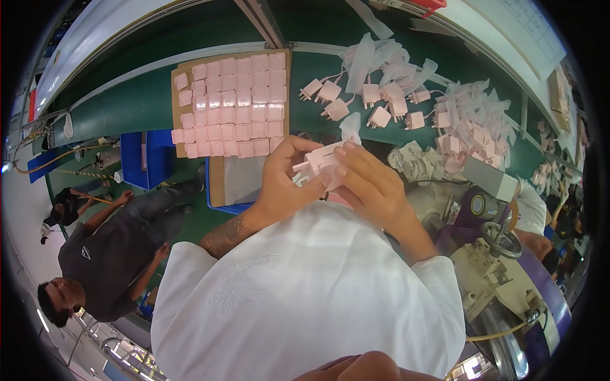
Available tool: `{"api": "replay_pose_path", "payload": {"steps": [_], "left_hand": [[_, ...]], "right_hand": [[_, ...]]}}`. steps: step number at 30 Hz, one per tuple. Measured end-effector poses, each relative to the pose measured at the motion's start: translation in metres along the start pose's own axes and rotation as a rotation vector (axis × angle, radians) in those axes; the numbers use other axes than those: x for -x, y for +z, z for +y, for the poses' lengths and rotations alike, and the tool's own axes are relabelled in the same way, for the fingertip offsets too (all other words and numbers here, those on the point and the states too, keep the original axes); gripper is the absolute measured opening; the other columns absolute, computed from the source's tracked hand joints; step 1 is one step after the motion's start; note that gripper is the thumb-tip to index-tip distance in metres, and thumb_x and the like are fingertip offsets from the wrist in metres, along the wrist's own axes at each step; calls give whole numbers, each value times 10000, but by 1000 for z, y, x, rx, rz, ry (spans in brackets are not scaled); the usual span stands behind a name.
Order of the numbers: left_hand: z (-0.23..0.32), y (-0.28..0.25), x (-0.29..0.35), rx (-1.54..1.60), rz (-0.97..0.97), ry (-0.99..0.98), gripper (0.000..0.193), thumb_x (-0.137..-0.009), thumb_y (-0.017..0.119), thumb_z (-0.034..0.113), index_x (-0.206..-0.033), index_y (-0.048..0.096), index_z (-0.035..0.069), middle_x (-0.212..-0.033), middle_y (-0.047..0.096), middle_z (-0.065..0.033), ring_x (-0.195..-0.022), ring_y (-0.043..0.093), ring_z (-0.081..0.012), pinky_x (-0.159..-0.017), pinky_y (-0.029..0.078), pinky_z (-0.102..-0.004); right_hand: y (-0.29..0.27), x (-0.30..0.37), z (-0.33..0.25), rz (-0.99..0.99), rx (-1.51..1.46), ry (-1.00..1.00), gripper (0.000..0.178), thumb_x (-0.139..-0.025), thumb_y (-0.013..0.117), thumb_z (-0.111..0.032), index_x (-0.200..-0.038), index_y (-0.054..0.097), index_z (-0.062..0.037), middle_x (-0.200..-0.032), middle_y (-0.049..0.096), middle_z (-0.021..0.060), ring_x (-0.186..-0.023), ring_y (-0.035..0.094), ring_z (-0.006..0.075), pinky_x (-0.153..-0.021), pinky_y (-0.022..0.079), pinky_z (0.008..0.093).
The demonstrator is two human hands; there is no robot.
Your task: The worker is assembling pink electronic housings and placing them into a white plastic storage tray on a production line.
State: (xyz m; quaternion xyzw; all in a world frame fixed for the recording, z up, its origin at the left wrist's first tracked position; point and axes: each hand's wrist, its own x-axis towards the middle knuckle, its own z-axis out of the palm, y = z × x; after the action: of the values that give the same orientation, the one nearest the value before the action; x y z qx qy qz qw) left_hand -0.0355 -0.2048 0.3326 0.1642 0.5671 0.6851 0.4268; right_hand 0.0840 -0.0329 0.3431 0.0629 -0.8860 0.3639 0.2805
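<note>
Between my two hands, in front of my chest, is a pale pink plug adapter [319, 159] with its pins pointing left. My left hand [284, 179] grips it from the left, thumb and fingers around its pin end. On the other side my right hand [373, 185] has its fingers laid over the top and right of the adapter. A translucent plastic wrap [351, 126] shows just beyond my right fingertips; whether it belongs to the held adapter I cannot tell. The adapter's underside is hidden by my fingers.
Rows of pink square housings [235, 98] cover a cardboard sheet [185, 68] on the green bench. Corded adapters [379, 117] lie ahead to the right, beside a bagged heap [473, 130]. Crumpled white cloth [416, 160] and a machine [492, 254] stand right. A person [105, 260] is at left, near blue crates [145, 162].
</note>
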Motion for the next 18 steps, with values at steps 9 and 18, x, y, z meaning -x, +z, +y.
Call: {"api": "replay_pose_path", "payload": {"steps": [9,18], "left_hand": [[-9,0,3,-14,-200,241,412,-782,690,-1,-1176,570,-19,-1152,637,-112,-1042,619,-140,-910,504,-308],[-8,14,6,-51,-183,327,464,-786,822,56,-1180,588,-15,-1143,668,-141,-1006,641,-151,-882,510,-306]], "right_hand": [[-32,1,-2,-9,-322,423,664,-685,894,-370,-1189,671,0,-1082,728,156,-922,701,265,-835,522,327],[-34,6,-18,51,-547,591,490,-695,882,-250,-1071,728,23,-946,719,129,-841,674,218,-737,497,313]]}}
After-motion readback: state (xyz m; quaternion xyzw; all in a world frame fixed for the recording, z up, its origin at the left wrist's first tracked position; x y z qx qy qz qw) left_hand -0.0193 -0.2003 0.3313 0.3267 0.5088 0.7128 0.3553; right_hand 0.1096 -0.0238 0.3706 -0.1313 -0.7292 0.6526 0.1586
